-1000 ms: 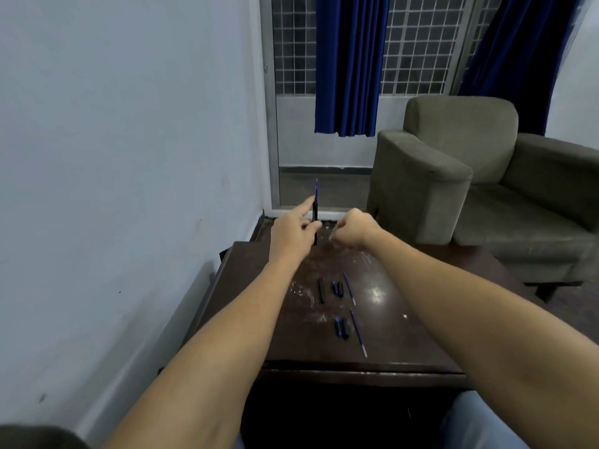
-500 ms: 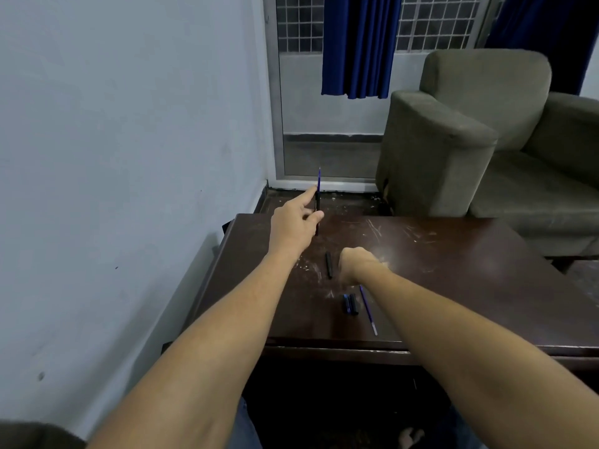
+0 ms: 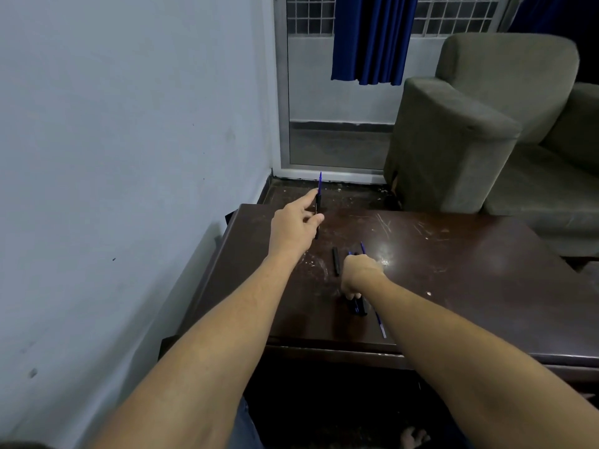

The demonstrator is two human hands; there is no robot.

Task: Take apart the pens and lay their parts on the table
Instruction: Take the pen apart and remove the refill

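Observation:
My left hand holds a black pen upright above the far left of the dark table, with its blue refill sticking out at the top. My right hand is down on the table, its fingertips pinched on a short black pen piece among a few short black and blue pieces. A black barrel lies just left of that hand. One blue refill pokes out behind its knuckles. Another refill lies beside my right forearm.
A grey wall runs close along the table's left side. A grey armchair stands behind the table's far right edge. A blue curtain hangs over a barred window. The table's right half holds only scratches and glare.
My right hand has left the upright pen and dropped toward me to the laid-out parts. My left hand keeps the pen upright. The view has tilted downward.

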